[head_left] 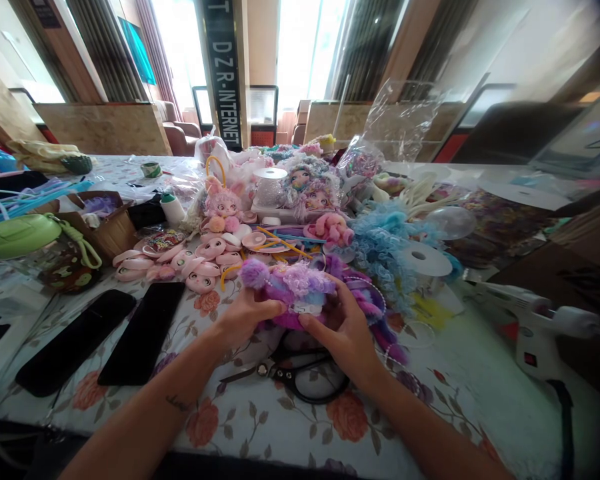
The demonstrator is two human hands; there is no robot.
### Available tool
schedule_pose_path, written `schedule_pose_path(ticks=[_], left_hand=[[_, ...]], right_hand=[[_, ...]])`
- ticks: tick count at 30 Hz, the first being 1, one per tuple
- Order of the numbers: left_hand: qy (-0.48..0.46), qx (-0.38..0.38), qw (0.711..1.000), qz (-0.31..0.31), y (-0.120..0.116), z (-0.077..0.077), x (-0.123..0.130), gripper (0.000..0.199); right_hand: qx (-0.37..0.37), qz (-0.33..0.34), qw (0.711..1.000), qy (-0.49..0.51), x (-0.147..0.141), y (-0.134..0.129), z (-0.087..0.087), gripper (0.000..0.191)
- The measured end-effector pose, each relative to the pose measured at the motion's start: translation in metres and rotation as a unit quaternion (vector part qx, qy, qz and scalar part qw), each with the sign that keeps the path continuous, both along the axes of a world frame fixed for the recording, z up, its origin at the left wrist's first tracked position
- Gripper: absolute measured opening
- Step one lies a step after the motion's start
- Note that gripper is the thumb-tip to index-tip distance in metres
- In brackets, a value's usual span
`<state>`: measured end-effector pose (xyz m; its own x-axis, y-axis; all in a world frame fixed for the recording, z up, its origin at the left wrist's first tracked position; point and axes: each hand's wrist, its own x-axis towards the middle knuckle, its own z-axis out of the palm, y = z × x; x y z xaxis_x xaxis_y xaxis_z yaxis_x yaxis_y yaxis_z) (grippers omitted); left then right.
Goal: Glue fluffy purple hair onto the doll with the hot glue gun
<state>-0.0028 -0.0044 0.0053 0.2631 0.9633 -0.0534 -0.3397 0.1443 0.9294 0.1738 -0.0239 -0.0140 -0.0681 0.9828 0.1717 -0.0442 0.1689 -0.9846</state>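
Holding a fluffy purple toy [300, 283] from both sides, the left hand [253, 312] and the right hand [347, 327] are curving partly closed around it, their thumbs pressing on its near side. The toy is sitting at the middle of the work area, above the flowered tablecloth [260, 437]; whether its underside is touching anything, I cannot tell. Black-handled scissors [285, 375] are lying just below it, blades pointing left. To its right, purple fur [373, 308] is trailing near the right hand, and blue curly hair [380, 250] is spreading beyond that, with a white spool [423, 259] resting against it. Pink doll faces [200, 270] are lying beyond the left hand, while two black phones [143, 333] are resting farther left. A glue gun [535, 327] is lying at the far right.
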Motion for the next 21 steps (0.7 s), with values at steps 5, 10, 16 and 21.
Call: schedule_pose_path(ticks=[5,10,16,21], left_hand=[[0.039,-0.017,0.999,0.019,0.0010,-0.0044,-0.0007,0.042],[0.059,-0.026,0.997,0.034,-0.0028,-0.0019,0.0016,0.035],[0.055,-0.025,0.997,0.040,-0.0058,-0.0030,0.0046,0.029],[0.012,-0.007,0.999,0.032,-0.0037,-0.0038,0.0065,0.034]], right_hand=[[0.013,-0.013,1.000,-0.024,0.0012,0.0004,-0.0045,0.074],[0.017,-0.019,0.999,-0.041,0.0012,-0.0014,-0.0040,0.073],[0.012,-0.023,0.998,-0.052,0.0017,-0.0016,-0.0018,0.073],[0.012,-0.019,0.999,-0.042,0.0028,-0.0008,0.0006,0.071]])
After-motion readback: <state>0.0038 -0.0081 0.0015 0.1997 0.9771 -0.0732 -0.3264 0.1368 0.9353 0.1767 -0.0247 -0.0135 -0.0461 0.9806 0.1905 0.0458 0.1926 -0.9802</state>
